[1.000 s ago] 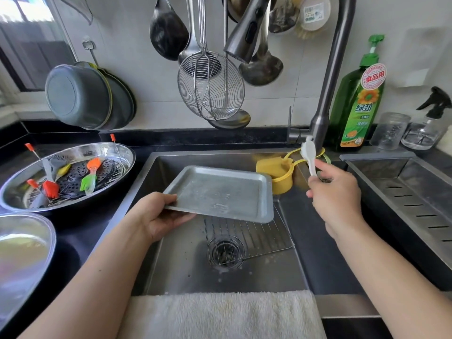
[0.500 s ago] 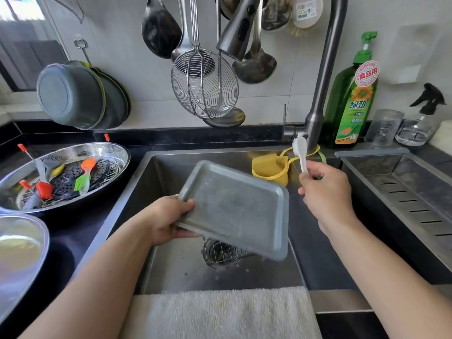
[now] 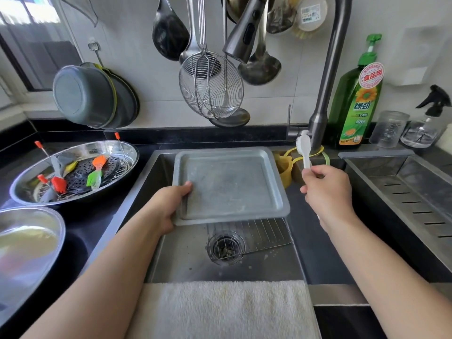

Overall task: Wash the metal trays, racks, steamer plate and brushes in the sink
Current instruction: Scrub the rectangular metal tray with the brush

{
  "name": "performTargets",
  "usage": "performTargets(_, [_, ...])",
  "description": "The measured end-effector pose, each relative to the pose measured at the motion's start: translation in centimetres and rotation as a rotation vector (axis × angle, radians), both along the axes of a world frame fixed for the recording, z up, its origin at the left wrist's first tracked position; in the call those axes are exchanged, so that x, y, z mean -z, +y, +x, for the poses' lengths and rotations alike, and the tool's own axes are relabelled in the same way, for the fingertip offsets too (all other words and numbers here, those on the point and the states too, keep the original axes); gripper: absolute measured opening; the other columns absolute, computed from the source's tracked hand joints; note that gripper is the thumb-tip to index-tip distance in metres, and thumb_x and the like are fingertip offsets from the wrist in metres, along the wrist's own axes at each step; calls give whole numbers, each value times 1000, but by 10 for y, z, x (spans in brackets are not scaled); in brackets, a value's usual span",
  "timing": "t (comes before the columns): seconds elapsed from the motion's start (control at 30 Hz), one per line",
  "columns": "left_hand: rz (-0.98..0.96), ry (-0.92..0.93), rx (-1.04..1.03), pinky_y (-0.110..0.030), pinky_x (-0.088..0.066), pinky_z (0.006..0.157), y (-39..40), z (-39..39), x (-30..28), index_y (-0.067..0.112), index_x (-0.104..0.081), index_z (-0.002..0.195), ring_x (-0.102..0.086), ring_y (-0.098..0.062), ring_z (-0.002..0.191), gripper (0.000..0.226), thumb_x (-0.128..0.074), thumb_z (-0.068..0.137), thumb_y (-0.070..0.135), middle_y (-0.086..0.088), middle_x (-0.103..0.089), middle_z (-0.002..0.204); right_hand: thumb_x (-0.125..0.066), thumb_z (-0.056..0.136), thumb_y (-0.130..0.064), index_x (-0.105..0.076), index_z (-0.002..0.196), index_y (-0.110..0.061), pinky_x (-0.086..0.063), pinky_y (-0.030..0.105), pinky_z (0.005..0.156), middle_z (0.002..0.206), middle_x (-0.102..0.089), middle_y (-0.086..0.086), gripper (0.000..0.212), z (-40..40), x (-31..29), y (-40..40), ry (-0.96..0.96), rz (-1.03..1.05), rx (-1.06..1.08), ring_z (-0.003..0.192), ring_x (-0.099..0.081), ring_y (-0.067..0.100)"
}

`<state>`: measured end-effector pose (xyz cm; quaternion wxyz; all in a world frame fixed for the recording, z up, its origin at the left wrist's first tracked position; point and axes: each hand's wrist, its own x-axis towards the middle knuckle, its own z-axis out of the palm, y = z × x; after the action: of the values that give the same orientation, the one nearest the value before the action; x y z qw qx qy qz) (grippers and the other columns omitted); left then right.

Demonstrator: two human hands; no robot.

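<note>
My left hand [image 3: 168, 204] grips the near left edge of a grey metal tray [image 3: 232, 184], thumb inside it, holding it face up over the sink [image 3: 186, 255]. My right hand [image 3: 327, 192] holds a white scrub brush [image 3: 304, 149] upright by its handle, to the right of the tray and apart from it. Under the tray a wire rack [image 3: 264, 233] lies on the sink floor beside the drain [image 3: 226, 247]. On the left counter a round steel basin [image 3: 117, 150] holds a dark perforated steamer plate [image 3: 78, 178] and several coloured silicone brushes [image 3: 96, 173].
The faucet [image 3: 325, 94] rises behind my right hand, its spray head [image 3: 242, 33] among hanging ladles and a wire skimmer [image 3: 211, 86]. A green soap bottle [image 3: 358, 101] stands at back right. A second sink basin [image 3: 415, 192] lies right, a steel bowl [image 3: 27, 241] near left, a towel [image 3: 220, 309] on the front edge.
My left hand turned the tray from tilted steeply toward me to nearly level and face up, and raised it toward the back of the sink. My right hand kept the brush upright.
</note>
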<state>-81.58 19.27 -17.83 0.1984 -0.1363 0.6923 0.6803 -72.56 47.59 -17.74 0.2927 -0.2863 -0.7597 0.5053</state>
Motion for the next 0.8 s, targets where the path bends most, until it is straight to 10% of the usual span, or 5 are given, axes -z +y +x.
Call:
performTargets(0.3, [-107,275,-390,-36,-57,71,-35,87,-51,15,-65,113,-68,-22,82,19,-61,104,32,-4,-71,97,-51,106,-27,-65,121,-15,-43,31,76,98,-62,-2,24,34,-36,-35,28,353,-146,87,-57,19])
performTargets(0.43, [-23,235,-436,-49,-62,83,-45,139,-21,18,-67,110,-72,-27,91,16,-63,101,31,-7,-74,102,-45,102,-40,-65,119,-29,-58,43,66,88,-70,-3,28,54,-62,-66,-45,519,-340,72,-65,22])
performTargets(0.57, [-197,487,-404,-38,-57,87,-53,148,-14,18,-64,118,-69,-18,99,19,-61,101,26,5,-71,101,-46,107,-27,-47,147,-35,-41,27,49,102,-68,-3,41,92,-76,-97,-180,583,-535,65,-58,14])
performTargets(0.8, [-296,637,-269,-19,-48,84,-55,156,-6,19,-58,118,-63,-12,98,16,-58,102,23,8,-65,104,-45,105,-12,-46,149,-27,-40,34,66,110,-45,2,47,105,-55,-122,-218,741,-396,86,-49,21])
